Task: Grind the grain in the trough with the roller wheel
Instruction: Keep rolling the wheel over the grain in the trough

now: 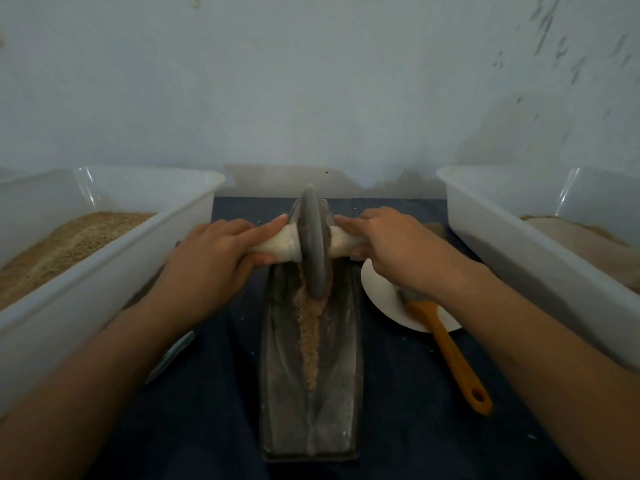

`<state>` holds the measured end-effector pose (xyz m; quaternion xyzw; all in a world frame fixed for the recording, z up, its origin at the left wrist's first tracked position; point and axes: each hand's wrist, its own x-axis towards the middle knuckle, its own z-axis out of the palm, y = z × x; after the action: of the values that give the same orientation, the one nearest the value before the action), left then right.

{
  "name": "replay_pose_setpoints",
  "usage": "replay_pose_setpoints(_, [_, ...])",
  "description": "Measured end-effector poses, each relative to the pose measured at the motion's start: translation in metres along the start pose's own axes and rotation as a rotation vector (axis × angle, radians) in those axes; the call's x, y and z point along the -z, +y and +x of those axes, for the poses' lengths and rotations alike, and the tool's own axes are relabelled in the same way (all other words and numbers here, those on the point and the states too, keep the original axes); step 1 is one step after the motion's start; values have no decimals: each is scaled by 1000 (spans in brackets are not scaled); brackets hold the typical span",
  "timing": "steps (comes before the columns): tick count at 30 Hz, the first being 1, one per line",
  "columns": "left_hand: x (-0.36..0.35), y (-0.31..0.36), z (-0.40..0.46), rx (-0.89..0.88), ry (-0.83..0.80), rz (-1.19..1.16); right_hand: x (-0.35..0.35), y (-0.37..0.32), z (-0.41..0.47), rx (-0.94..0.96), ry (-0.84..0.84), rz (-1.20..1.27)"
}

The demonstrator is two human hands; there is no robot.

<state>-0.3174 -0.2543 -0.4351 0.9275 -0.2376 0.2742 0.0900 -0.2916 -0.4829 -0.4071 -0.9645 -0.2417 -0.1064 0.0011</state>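
Both hands curl round the pale, floury axle, left hand (211, 251) and right hand (391, 244), as the grey disc wheel (313, 244) stands upright in the long dusty metal trough (277, 375), coarse brown grain (310, 334) lining its groove.

Both bare forearms reaching forward from the lower corners, left hand (221, 251) knuckles up, fingers curled over the pale handle stub (277, 247), thumb tucked beneath, right hand (391, 247) mirroring it across, fingers wrapped, index finger stretched along the top, wrists level
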Motion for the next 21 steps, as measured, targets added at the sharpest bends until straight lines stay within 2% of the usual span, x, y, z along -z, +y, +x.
replay_pose_setpoints(2, [-1, 0, 2, -32, -4, 11, -3, 3, 0, -2, 9, 9])
replay_pose_setpoints(4, [5, 0, -1, -27, -62, -83, 3, -1, -5, 22, -38, -28])
replay_pose_setpoints(7, [24, -10, -11, 39, -293, -340, 26, -16, -20, 95, -142, -103])
replay_pose_setpoints(10, [43, -19, -20, -18, -548, -601, 53, -29, -43, 208, -237, -97])
replay_pose_setpoints(12, [50, -21, -24, -52, -621, -728, 64, -33, -54, 249, -259, -42])
replay_pose_setpoints(15, [43, -18, -23, 4, -528, -647, 53, -31, -46, 225, -188, -44])
replay_pose_setpoints(19, [18, -7, -10, 96, -245, -279, 17, -16, -12, 81, -38, -57])
replay_pose_setpoints(21, [6, -1, -4, 73, -94, -101, 5, -7, -4, 45, 20, -42])
